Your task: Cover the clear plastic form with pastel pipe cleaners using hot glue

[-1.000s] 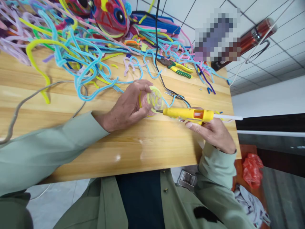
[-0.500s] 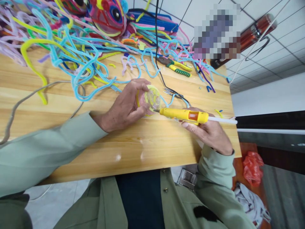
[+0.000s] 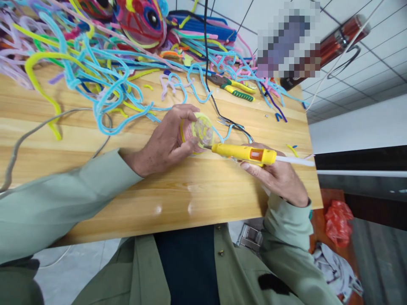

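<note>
My left hand (image 3: 173, 142) is closed around a small round cup-like piece (image 3: 203, 130), clear with yellow and pink strips on it. Its round face is turned to the right. A yellow hot glue gun (image 3: 243, 153) lies in the grip of my right hand (image 3: 278, 176), with a white glue stick (image 3: 294, 160) sticking out of its back. The nozzle points left and meets or nearly meets the lower right rim of the round piece; exact contact is hard to make out. Most of my right fingers are hidden beneath the glue gun.
Tangled pipe cleaners (image 3: 111, 93) heap across the back left, below a colourful big-eyed craft figure (image 3: 140, 21). Pliers (image 3: 233, 87) with yellow-green handles and small scissors (image 3: 233, 124) lie behind my hands. A black cord (image 3: 206, 51) crosses the wooden table (image 3: 178, 203). A red thermos (image 3: 338, 40) is at the back right.
Almost everything stays as it was. The whole view has shifted very slightly; both hands keep their hold on the round piece and the glue gun.
</note>
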Available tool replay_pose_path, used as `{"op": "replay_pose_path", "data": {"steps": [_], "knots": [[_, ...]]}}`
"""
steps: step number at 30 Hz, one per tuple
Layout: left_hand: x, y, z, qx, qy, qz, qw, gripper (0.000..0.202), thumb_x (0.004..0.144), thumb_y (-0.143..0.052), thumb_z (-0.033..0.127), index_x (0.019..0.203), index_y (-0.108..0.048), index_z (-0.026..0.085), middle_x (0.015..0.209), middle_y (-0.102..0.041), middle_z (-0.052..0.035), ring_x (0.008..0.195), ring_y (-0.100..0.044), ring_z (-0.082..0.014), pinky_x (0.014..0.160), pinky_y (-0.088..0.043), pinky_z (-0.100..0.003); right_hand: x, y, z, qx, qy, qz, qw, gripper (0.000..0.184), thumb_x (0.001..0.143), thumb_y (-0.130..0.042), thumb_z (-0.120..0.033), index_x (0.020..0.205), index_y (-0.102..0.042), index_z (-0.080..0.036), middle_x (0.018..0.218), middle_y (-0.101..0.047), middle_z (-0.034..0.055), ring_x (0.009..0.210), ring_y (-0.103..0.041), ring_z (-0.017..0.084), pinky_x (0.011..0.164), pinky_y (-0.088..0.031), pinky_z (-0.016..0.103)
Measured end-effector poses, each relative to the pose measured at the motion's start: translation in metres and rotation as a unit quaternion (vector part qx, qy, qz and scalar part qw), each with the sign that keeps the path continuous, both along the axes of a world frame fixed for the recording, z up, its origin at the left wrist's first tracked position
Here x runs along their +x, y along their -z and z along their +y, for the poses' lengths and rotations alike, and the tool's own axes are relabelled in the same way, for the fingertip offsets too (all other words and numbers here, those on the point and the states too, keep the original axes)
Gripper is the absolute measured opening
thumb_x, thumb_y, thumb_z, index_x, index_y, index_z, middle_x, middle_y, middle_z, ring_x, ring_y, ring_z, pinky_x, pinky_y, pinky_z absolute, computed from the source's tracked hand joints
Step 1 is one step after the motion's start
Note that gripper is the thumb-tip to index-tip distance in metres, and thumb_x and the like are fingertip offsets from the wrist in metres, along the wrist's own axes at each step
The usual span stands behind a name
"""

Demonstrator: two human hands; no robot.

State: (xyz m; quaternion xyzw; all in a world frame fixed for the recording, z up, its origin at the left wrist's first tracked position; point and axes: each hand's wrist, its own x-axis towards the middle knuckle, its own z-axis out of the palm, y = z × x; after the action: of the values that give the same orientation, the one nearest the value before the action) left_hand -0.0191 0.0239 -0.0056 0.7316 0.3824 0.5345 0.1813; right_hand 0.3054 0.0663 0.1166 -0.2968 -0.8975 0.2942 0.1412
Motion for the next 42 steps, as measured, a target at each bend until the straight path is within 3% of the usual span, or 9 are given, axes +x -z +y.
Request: {"op": "replay_pose_path", "data": {"steps": [11,17,21,29,36,42], "knots": [[0.005,-0.008,-0.004,-0.007,-0.020,0.002,1.000,0.042,0.110,-0.065,0.052,0.145,-0.049,0.037,0.148,-0.061,-0.0101,0.142,-0.060,-0.0379,0.121,-0.054,-0.075,0.006,0.001,0.001,0.004,0.026,0.012,1.000,0.023,0.109,-0.074,-0.046,0.121,-0.082,-0.028,0.124,-0.087,0.0084,0.107,-0.084,0.030,0.096,-0.072,0.045],[0.000,-0.002,0.000,-0.010,-0.002,-0.001,1.000,0.047,0.109,-0.067,0.054,0.149,-0.048,0.036,0.149,-0.061,-0.0103,0.142,-0.058,-0.0385,0.121,-0.052,-0.077,0.006,-0.002,0.002,0.018,0.008,0.009,1.000,0.023,0.108,-0.074,-0.050,0.116,-0.082,-0.030,0.118,-0.087,0.0071,0.102,-0.085,0.029,0.090,-0.073,0.043],[-0.001,0.002,0.003,0.006,0.007,-0.001,1.000,0.053,0.106,-0.071,0.053,0.151,-0.047,0.037,0.149,-0.059,-0.0109,0.141,-0.057,-0.0391,0.120,-0.052,-0.078,0.003,0.000,0.003,0.018,0.001,0.000,1.000,0.026,0.111,-0.070,-0.050,0.118,-0.081,-0.028,0.120,-0.087,0.0093,0.107,-0.085,0.030,0.093,-0.073,0.045],[0.001,-0.001,0.000,-0.007,0.001,-0.001,1.000,0.052,0.107,-0.069,0.054,0.152,-0.046,0.039,0.151,-0.058,-0.0092,0.143,-0.055,-0.0389,0.120,-0.052,-0.077,0.006,0.006,-0.004,0.040,-0.004,0.016,0.999,0.022,0.112,-0.068,-0.041,0.125,-0.078,-0.028,0.129,-0.087,0.0106,0.111,-0.085,0.029,0.095,-0.072,0.044],[0.001,0.007,0.002,-0.011,-0.003,-0.016,1.000,0.052,0.106,-0.071,0.059,0.148,-0.047,0.038,0.152,-0.059,-0.0081,0.145,-0.055,-0.0391,0.121,-0.050,-0.078,0.006,0.006,-0.005,0.059,-0.010,0.027,0.998,0.020,0.112,-0.068,-0.040,0.125,-0.077,-0.027,0.129,-0.087,0.0103,0.111,-0.085,0.028,0.095,-0.072,0.042],[0.003,0.000,-0.001,-0.011,-0.005,-0.002,1.000,0.047,0.110,-0.067,0.055,0.149,-0.047,0.038,0.153,-0.058,-0.0081,0.144,-0.057,-0.0361,0.122,-0.053,-0.074,0.004,0.007,-0.005,0.042,-0.013,0.022,0.999,0.022,0.113,-0.067,-0.042,0.124,-0.078,-0.027,0.130,-0.086,0.0108,0.113,-0.085,0.027,0.096,-0.072,0.041]]}}
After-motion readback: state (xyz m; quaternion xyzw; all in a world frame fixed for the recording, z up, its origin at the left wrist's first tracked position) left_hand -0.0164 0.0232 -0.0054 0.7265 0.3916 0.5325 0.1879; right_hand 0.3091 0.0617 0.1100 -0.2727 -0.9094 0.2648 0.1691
